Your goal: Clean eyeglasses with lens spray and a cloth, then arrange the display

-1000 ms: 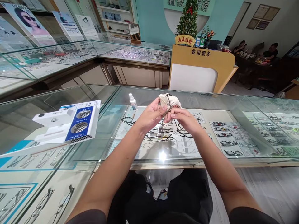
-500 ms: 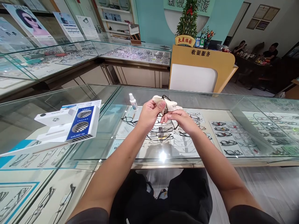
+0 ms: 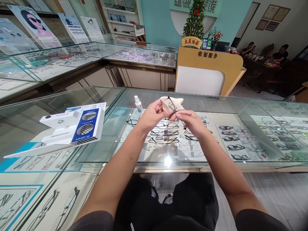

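Both hands are raised over the glass counter. My left hand (image 3: 155,115) is closed on a cream cleaning cloth (image 3: 178,101), its thumb pressing near the lower edge. A dark-framed pair of eyeglasses (image 3: 171,102) lies against the cloth, its rim curving across it. My right hand (image 3: 191,121) pinches the eyeglasses between thumb and fingers, close to my left fingertips. One dark temple hangs below the right fingers. The cloth and fingers hide part of the frame. A small white spray bottle (image 3: 138,104) stands on the glass left of my hands.
An open blue and white box (image 3: 86,126) sits on the counter at the left. Under the glass top (image 3: 154,162) lie several rows of eyeglasses (image 3: 166,140). Beyond stands a yellow cashier desk (image 3: 209,59). People (image 3: 280,53) sit at the far right.
The cloth has been turned and spread, so more of it shows with dark print on it. Both hands have shifted slightly right, and the eyeglasses are at a different angle.
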The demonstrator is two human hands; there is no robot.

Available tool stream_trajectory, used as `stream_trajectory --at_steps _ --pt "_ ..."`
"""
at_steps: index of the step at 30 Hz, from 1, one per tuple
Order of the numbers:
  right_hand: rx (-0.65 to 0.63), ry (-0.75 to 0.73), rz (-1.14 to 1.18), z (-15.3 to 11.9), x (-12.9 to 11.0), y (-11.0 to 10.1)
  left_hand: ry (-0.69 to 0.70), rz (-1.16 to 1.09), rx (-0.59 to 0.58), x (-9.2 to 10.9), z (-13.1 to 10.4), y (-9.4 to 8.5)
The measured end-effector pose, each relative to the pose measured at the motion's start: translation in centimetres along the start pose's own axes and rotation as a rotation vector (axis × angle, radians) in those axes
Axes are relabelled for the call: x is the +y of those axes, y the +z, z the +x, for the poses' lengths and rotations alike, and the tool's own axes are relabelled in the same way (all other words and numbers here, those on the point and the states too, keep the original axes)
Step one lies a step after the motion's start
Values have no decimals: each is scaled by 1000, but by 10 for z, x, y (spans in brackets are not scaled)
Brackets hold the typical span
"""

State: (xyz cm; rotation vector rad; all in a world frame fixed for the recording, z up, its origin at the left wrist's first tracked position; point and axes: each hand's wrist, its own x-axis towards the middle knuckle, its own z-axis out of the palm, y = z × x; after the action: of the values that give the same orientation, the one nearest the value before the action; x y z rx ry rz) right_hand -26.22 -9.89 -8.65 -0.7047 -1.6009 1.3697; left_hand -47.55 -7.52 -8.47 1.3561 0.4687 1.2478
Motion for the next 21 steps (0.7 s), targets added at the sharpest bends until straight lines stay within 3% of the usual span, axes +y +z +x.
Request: stream_trajectory --at_steps 5,8,14,17,21 --pt "-15 26 -16 0 0 9 57 54 116 -6 -1 15" --pt "-32 30 -32 -2 -4 12 114 128 204 -3 0 13" --pt "-36 -16 -28 -4 -5 1 7 142 -30 9 0 -11" --pt "-34 -13 3 -3 -4 0 -10 106 -19 6 0 -7" --pt "-19 19 -20 -2 -5 9 33 56 68 -6 -1 11"
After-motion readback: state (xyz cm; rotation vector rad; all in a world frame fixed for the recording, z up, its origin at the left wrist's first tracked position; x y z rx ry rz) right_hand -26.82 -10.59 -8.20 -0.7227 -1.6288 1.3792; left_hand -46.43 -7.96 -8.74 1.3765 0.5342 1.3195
